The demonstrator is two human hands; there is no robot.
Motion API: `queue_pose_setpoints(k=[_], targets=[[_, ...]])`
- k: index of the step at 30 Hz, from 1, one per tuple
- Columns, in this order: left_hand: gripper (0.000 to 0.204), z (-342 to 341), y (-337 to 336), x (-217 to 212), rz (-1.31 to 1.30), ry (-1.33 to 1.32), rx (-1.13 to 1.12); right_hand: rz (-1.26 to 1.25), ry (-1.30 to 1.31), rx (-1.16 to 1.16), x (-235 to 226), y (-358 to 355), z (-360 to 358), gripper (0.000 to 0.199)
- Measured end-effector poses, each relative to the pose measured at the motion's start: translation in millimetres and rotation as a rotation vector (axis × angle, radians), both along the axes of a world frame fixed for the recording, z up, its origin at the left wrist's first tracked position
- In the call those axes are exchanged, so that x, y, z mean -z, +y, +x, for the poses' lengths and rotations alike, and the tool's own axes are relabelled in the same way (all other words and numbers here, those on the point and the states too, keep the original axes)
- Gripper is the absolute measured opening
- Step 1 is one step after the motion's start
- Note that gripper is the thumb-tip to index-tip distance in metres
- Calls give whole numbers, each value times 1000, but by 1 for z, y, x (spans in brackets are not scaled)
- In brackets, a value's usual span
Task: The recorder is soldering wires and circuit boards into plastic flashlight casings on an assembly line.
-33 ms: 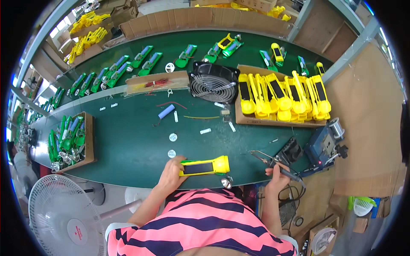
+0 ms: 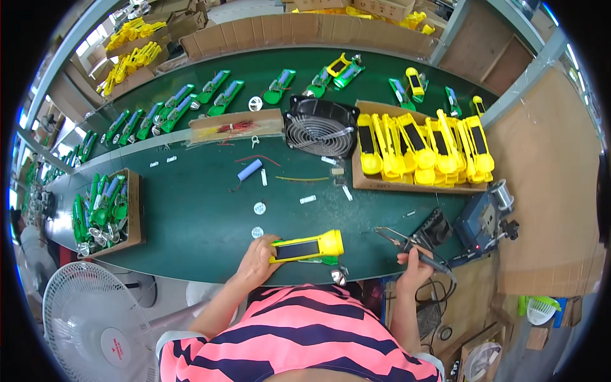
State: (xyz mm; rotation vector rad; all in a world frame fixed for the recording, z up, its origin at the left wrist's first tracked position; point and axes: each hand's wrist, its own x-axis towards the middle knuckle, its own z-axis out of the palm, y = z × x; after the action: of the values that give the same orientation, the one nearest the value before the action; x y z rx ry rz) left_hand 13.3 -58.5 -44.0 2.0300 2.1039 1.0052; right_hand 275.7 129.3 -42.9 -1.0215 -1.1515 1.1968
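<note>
At the near edge of the bench, my left hand [image 2: 257, 262] is closed round the left end of a yellow flashlight casing [image 2: 307, 248] with a dark panel. Under its right end a green casing part [image 2: 330, 260] peeks out, mostly hidden. A silvery reflector [image 2: 338, 277] hangs beside it at the bench edge. To the right, my right hand [image 2: 415, 266] grips a soldering iron [image 2: 434, 260] by its dark handle. The iron points left, and its tip is apart from the casing. Two round white discs [image 2: 259, 208] lie beyond my left hand.
A carton of yellow casings [image 2: 420, 184] stands at the right, near a blue soldering station [image 2: 476, 219]. A black fan [image 2: 320, 127] stands beside it. A blue battery cell [image 2: 250, 169] lies mid-bench. At the left are a box of green assemblies [image 2: 135, 213] and a white fan [image 2: 95, 318].
The yellow casing has tilted slightly, its right end up and away from me, so more of the green part shows below it. My right hand looks nearly still.
</note>
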Motion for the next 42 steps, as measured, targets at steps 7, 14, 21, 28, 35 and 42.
queue_pose_setpoints(k=[7, 14, 21, 28, 35, 42], targets=[[50, -106, 71, -115, 144, 126, -101, -48, -2, 21, 7, 14, -3, 12], [42, -276, 255, -97, 79, 146, -554, -60, -79, 89, 4, 7, -12, 11], [64, -301, 326, -40, -426, 357, -696, -140, -67, 139, 9, 6, -13, 12], [20, -288, 341, -63, -104, 1196, 354, -86, -65, 183, -2, 11, -19, 15], [56, -248, 277, -157, 326, 747, -23, 219, -55, -72, -30, 21, -38, 30], [52, -55, 133, -192, -311, 526, 233, 745, -790, 51, -42, 100, -95, 45]])
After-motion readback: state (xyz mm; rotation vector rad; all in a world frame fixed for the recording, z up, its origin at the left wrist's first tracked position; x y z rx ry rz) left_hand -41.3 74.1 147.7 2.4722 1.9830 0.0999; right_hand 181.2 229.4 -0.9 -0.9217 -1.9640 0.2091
